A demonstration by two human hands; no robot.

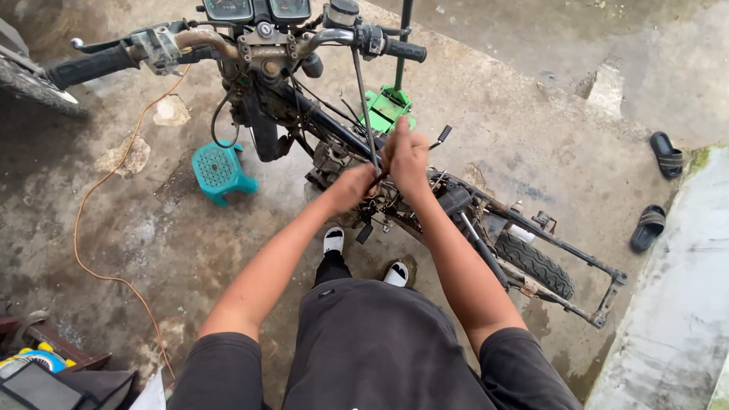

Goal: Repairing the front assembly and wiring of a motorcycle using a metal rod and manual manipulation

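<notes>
left hand (351, 186): fist curled shut, low over the middle of the bike frame, seeming to grip a thin black cable; what lies inside the fist is hidden.
right hand (408, 156): closed too, fingers wrapped together, just above and right of the left hand, touching or nearly touching it; it looks to clasp the same cable higher up.
cable (365, 106): thin, dark, running down from the right side of the handlebar to the two hands, almost straight, slightly tilted.
frame (486, 205): stripped motorbike, no seat or tank, bare dark tubes running from upper left to lower right; rusty rear rails end at lower right.
handlebar (250, 42): at the top, black grips at both ends, two round dials in the middle.
engine (334, 163): below the hands, left of them, partly hidden by the left wrist.
rear tyre (535, 262): black, knobbly, under the rear rails, right of the right forearm.
stool (219, 171): small, teal plastic, on the floor left of the bike.
green tool (387, 106): bright green base with an upright dark rod, behind the bike, just above the hands.
orange cord (99, 228): trails across the wet concrete floor on the left.
sandals (657, 190): two black ones, well apart from the bike, far right by a raised kerb.
feet (364, 254): white shoes, below the frame.
</notes>
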